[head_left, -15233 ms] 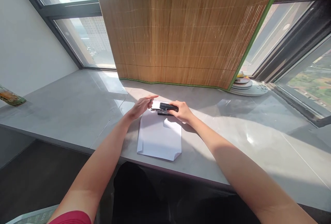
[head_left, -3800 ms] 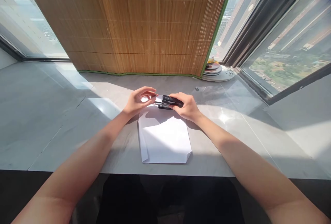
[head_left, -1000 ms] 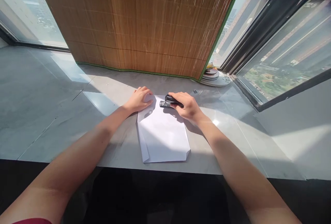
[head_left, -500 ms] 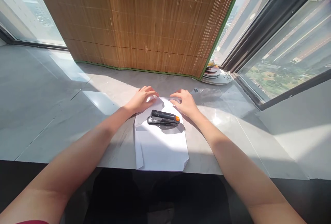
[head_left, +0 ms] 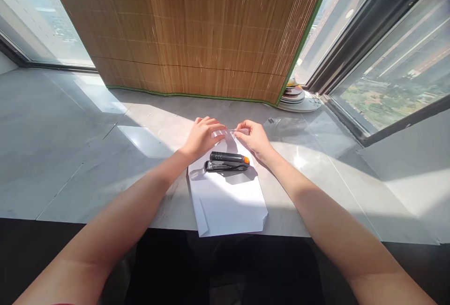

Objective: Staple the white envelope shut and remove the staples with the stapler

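A stack of white paper sheets [head_left: 230,202] lies on the grey stone counter [head_left: 87,155], its near edge at the counter's front. A black stapler [head_left: 227,162] with an orange end rests on the sheets, free of both hands. My left hand [head_left: 203,137] and my right hand [head_left: 253,137] sit at the far edge of the paper. The fingertips of both are closed on that top edge, pinching it from either side.
A bamboo blind [head_left: 197,33] hangs down to the counter behind the paper. A pile of plates [head_left: 298,98] stands at the back right by the window frame. A small dark bit [head_left: 271,120] lies on the counter right of my right hand.
My right hand has let go of the stapler, which now lies on the sheets. Both hands have moved to the paper's far edge and pinch it.
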Demonstrator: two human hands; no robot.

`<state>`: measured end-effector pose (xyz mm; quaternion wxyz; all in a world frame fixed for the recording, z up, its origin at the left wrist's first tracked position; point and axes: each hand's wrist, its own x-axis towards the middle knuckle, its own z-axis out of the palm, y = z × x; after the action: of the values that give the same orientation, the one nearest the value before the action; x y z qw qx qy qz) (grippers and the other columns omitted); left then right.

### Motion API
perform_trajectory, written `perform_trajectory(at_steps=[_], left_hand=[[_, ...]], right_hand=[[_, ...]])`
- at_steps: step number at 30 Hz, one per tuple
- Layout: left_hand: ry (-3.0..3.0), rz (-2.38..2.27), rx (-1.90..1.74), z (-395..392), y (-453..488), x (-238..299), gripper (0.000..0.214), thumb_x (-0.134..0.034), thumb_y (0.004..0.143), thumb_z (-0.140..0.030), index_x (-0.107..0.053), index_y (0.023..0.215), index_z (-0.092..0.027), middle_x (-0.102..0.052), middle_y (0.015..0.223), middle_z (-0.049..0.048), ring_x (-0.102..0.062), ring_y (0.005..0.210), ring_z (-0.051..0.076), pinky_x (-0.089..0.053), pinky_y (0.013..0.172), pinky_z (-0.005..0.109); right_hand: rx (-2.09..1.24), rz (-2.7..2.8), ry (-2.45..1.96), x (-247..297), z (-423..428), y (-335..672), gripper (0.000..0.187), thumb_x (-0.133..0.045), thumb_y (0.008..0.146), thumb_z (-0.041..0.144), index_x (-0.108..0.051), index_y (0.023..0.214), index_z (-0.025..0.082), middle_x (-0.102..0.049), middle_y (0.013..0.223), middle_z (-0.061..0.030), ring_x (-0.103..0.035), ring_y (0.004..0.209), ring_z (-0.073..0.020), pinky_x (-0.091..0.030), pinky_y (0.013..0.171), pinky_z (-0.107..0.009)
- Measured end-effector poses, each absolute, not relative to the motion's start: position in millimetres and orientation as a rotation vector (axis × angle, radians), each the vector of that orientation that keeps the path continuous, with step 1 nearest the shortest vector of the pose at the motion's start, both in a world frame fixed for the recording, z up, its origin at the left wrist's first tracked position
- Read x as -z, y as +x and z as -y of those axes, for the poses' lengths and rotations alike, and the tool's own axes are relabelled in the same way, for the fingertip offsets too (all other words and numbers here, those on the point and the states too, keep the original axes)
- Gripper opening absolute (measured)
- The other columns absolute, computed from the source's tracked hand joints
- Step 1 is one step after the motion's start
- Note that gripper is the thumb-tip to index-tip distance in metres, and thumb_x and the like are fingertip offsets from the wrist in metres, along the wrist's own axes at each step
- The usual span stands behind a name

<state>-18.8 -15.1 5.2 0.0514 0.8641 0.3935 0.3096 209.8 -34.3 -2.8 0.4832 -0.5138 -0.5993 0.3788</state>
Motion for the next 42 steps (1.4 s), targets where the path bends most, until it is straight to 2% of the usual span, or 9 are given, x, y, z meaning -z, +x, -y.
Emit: perform_trajectory(at_steps=[5,10,17,23,31,42], left_hand=[[2.741,-1.191,-0.974,15,-15,-1,0.010,-0.075,0.103,-0.035,-0.083,0.104,-0.030,-0.081,0.113,0.0060,-0.067,0.105,0.029,-0.045,0.100,0.049],[2.774,-1.166,-0.944,11,-10,6,0.016,-0.073,0.104,-0.041,-0.079,0.102,-0.026,-0.079,0.107,0.0062,-0.066,0.102,0.029,-0.044,0.097,0.048],[2.706,-1.193,-0.847,13,-8,2,0.021,-0.064,0.108,-0.036,-0.079,0.096,-0.026,-0.079,0.100,0.0061,-0.066,0.100,0.029,-0.044,0.100,0.049],[2.687,-1.210,-0.826,14,-7,0,0.025,-0.061,0.108,-0.032,-0.080,0.094,-0.025,-0.077,0.096,0.0071,-0.067,0.101,0.029,-0.043,0.101,0.050],[2.659,-1.159,-0.816,13,-7,0,0.017,-0.062,0.105,-0.026,-0.075,0.094,-0.023,-0.077,0.099,0.0060,-0.068,0.103,0.028,-0.045,0.097,0.045],[2.590,-1.126,-0.849,15,-7,-2,0.022,-0.061,0.108,-0.034,-0.076,0.095,-0.025,-0.077,0.094,0.0042,-0.067,0.099,0.026,-0.044,0.101,0.047]], right_hand=[[-1.007,1.408,-1.181,5,31,210,0.026,-0.086,0.071,0.040,-0.074,0.087,0.023,-0.075,0.091,-0.0021,-0.064,0.087,-0.0215,-0.050,0.082,-0.036],[-1.073,1.360,-1.160,5,29,209,0.033,-0.091,0.068,0.044,-0.075,0.088,0.022,-0.075,0.089,-0.0020,-0.063,0.081,-0.0205,-0.050,0.078,-0.035],[-1.112,1.380,-1.177,2,32,208,0.042,-0.095,0.065,0.051,-0.074,0.089,0.023,-0.076,0.091,-0.0027,-0.065,0.083,-0.0220,-0.053,0.080,-0.037],[-1.038,1.420,-1.215,2,32,208,0.040,-0.091,0.069,0.052,-0.074,0.090,0.023,-0.076,0.091,-0.0034,-0.065,0.086,-0.0228,-0.054,0.083,-0.038],[-0.968,1.432,-1.247,2,35,207,0.031,-0.088,0.073,0.047,-0.074,0.087,0.023,-0.074,0.090,-0.0018,-0.062,0.086,-0.0210,-0.051,0.083,-0.036],[-0.968,1.469,-1.210,5,34,206,0.030,-0.087,0.074,0.047,-0.072,0.085,0.023,-0.076,0.091,-0.0026,-0.066,0.087,-0.0224,-0.054,0.081,-0.036]])
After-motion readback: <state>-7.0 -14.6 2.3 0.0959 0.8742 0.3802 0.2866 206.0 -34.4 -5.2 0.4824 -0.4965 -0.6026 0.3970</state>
